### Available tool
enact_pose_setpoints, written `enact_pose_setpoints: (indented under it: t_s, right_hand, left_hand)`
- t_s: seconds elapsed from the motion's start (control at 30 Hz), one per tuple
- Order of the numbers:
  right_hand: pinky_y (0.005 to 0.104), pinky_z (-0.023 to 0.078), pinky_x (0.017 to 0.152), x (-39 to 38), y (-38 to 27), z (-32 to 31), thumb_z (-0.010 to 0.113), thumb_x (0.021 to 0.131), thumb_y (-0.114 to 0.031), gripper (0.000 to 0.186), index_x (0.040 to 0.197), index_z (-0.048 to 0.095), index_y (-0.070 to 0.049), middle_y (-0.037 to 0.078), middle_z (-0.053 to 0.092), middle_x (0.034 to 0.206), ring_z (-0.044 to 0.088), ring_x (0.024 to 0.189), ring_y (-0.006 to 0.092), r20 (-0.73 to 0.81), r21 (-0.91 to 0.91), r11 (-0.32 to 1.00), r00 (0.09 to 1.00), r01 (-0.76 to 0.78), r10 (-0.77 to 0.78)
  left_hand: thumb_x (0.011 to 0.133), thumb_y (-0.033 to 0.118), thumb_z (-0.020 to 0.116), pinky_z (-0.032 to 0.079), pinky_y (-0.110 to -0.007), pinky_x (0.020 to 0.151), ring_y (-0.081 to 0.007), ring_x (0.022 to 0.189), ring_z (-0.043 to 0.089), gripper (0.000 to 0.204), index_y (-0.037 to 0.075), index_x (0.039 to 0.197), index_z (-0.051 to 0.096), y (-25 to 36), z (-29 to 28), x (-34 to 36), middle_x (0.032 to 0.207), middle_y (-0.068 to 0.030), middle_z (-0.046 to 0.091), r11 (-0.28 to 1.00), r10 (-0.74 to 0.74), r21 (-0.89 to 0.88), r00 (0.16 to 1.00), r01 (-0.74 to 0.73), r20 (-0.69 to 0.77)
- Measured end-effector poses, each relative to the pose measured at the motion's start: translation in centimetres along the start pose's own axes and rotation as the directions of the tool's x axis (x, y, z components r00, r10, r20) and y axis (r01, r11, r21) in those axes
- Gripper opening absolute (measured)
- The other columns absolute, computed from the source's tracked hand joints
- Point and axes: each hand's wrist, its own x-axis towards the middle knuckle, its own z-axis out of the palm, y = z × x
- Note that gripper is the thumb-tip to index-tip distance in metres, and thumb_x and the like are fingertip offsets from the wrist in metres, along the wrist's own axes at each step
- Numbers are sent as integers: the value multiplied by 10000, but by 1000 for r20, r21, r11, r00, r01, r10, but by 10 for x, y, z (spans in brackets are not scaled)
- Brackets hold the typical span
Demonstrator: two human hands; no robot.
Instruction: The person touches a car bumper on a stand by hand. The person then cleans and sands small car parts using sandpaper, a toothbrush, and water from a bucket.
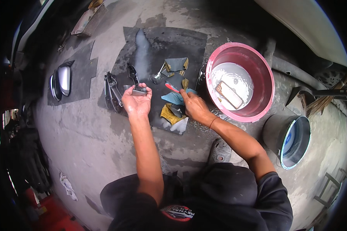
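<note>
My left hand [138, 102] is palm up with its fingers curled round a small grey and black part [139, 91]. To its right, my right hand [196, 106] reaches over the dark mat [189, 40], fingers closed at the end of a slim red and pale tool [172, 87] whose exact kind I cannot make out. Beside those fingertips lies a blue sheet [172, 98]. Folded grey and yellow sheets [176, 64] lie farther off, and a crumpled yellow piece [169, 113] lies nearer. A shiny rounded piece [157, 78] rests near the folded sheets.
Right of the mat stands a pink basin [269, 82] holding cloudy water and a pale oblong object [228, 94]. A grey bucket [272, 134] is nearer on the right. Black trim parts [112, 92] lie left of my left hand. Farther left, a silver mirror cover [64, 81] lies on another mat.
</note>
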Motion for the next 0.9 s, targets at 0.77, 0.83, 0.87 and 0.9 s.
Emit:
enact_pose_setpoints:
  t_s: [0.77,0.83,0.87,0.9]
  right_hand:
    - [390,456,564,-60,14,-233,510,743,-87,232,842,668,52,185,591,646,586,554,310,-75,265,937,963,-229,257]
    - [399,514,646,-48,55,-249,541,729,-144,340,966,717,25,262,623,730,649,645,361,-249,7,928,898,-373,363]
    - [423,521,681,-40,89,-241,555,743,-171,338,962,718,29,268,631,732,653,674,384,-293,-97,895,872,-434,392]
    - [450,526,724,-24,109,-227,568,758,-182,301,905,722,30,269,641,748,659,725,404,-325,-92,860,831,-503,451]
  left_hand:
    - [987,277,486,447,-284,571,-153,719,570,265,27,997,576,-101,112,-58,866,-76,617,491,-89,695,764,-525,640]
    - [941,269,542,490,-342,632,-219,750,628,296,-20,1004,560,-138,137,-65,899,-99,662,120,-82,438,431,-891,898]
    - [916,250,558,505,-364,677,-263,798,654,306,-34,1028,559,-164,149,-65,924,-122,680,-74,-290,409,412,-910,864]
    - [891,231,574,521,-386,723,-306,846,680,324,-49,1052,558,-187,162,-62,949,-146,699,-260,-478,323,412,-910,775]
